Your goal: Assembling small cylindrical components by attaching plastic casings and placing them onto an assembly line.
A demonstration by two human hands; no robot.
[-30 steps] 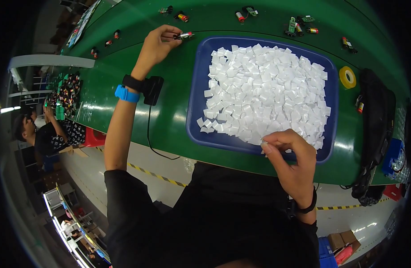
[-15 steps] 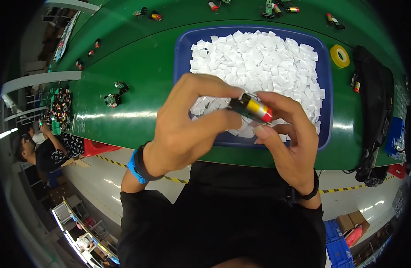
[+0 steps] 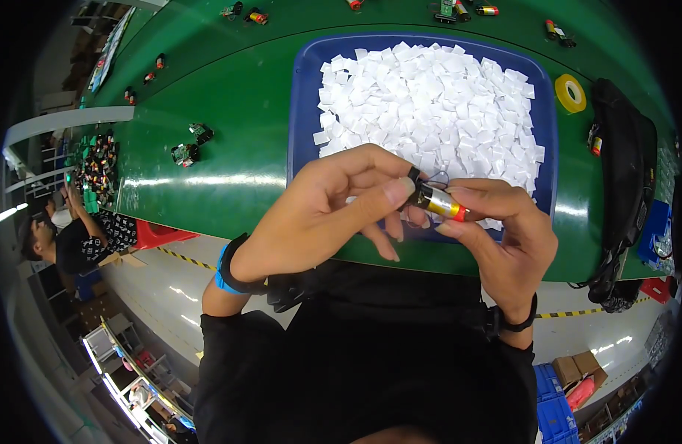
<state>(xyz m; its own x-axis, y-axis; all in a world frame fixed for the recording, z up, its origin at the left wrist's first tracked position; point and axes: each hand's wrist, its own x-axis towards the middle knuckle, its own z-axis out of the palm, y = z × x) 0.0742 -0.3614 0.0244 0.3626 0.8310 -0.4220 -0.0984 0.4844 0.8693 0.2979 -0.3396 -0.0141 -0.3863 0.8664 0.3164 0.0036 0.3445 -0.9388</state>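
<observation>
Between both hands is a battery assembly (image 3: 441,202): a small cylinder banded yellow, silver and red, with a black part and thin wire at its left end. My left hand (image 3: 319,211) pinches the black end between thumb and finger, its other fingers loosely bent below. On the red end, the thumb and forefinger of my right hand (image 3: 515,229) are closed. Both hands hover over the near part of a blue tray (image 3: 302,111) heaped with small white square pieces (image 3: 422,103).
Small circuit boards (image 3: 185,154) lie left on the green table (image 3: 237,111); more battery assemblies (image 3: 258,16) are along its far side. A yellow tape roll (image 3: 570,94) and a black bag (image 3: 624,155) sit right. Far left, another person (image 3: 74,229) works beside a parts pile (image 3: 97,174).
The battery assembly has turned and moved slightly right and down. My left hand has rolled over, its thumb now on the black end; my right hand has shifted right and down.
</observation>
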